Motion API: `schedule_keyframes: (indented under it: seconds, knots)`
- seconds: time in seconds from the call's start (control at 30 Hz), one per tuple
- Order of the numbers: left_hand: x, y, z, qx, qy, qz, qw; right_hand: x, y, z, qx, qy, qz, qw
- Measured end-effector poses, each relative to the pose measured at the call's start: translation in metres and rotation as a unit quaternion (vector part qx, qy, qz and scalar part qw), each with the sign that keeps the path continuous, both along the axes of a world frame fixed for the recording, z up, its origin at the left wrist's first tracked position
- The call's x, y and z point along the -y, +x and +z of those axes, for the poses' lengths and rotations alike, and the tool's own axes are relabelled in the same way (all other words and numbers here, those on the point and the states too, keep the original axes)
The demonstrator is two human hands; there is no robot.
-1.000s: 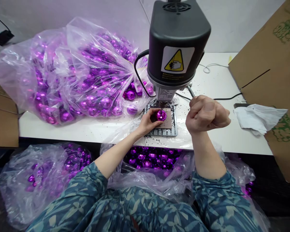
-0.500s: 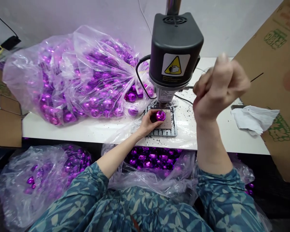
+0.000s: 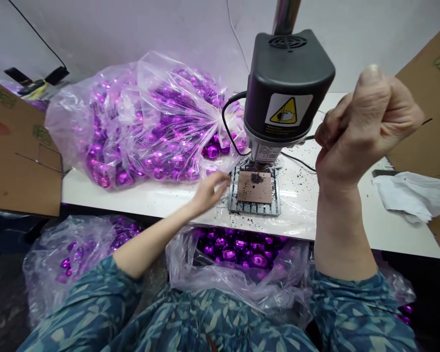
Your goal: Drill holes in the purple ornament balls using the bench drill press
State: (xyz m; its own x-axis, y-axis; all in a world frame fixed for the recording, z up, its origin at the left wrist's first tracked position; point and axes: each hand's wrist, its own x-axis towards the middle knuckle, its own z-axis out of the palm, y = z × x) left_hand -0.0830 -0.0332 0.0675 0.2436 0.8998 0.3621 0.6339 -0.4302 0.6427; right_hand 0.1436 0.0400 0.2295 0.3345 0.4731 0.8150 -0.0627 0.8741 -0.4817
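Note:
A dark grey drill press with a yellow hand-warning label stands over a slotted metal base. On the base lies a brown square board with a small hole and dark shavings. My left hand is just left of the base, fingers apart and slightly curled, holding nothing. My right hand is raised beside the drill head, closed in a fist around the drill press lever, which is mostly hidden by the fingers. Below the table edge, an open plastic bag holds shiny purple faceted balls.
A large tied plastic bag of purple balls fills the table's left. Another bag sits lower left. White cloth or paper lies at right. Cardboard boxes stand at both sides. Shavings and a black cable lie around the base.
My left hand has let go of the purple ball and moved left off the board, where the ball no longer lies. My right hand stays closed and raised. The camera view has shifted.

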Motion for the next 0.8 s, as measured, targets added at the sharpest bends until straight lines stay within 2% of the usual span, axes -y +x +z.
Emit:
schedule_keyframes:
  seconds: [0.07, 0.1, 0.2, 0.27, 0.33, 0.4, 0.47, 0.53, 0.63, 0.8]
  knots:
    - [-0.053, -0.016, 0.011, -0.086, -0.007, 0.127, 0.988, 0.000, 0.000, 0.000, 0.002, 0.000, 0.000, 1.000]
    - [-0.077, -0.022, 0.015, -0.134, -0.024, 0.163, 0.977, 0.000, 0.001, 0.000, 0.002, 0.002, 0.000, 1.000]
    - [-0.127, -0.031, 0.019, -0.244, -0.105, 0.182, 0.947, 0.000, 0.001, 0.000, 0.008, 0.004, -0.001, 1.000]
    - [-0.140, -0.034, 0.017, -0.230, -0.115, 0.178, 0.950, 0.000, 0.001, -0.001, 0.009, 0.009, -0.002, 1.000]
    - [-0.138, -0.036, 0.015, -0.132, -0.079, 0.183, 0.971, 0.000, 0.001, -0.001, 0.005, 0.021, 0.001, 1.000]
    - [-0.124, -0.036, 0.014, 0.021, -0.052, 0.183, 0.982, 0.000, 0.000, 0.000, -0.005, 0.030, 0.004, 1.000]
    - [-0.103, -0.032, 0.015, 0.174, -0.080, 0.156, 0.969, 0.001, -0.001, 0.000, -0.009, 0.025, -0.001, 1.000]
    - [-0.080, -0.023, 0.013, 0.285, -0.148, 0.106, 0.941, 0.002, -0.002, 0.000, -0.007, 0.021, -0.008, 1.000]
    - [-0.055, -0.002, 0.004, 0.354, -0.221, 0.033, 0.908, 0.002, -0.003, 0.000, -0.010, 0.029, -0.013, 0.999]
    - [-0.046, 0.028, -0.022, 0.358, -0.220, -0.012, 0.907, 0.004, -0.003, 0.000, -0.006, 0.007, -0.030, 1.000]
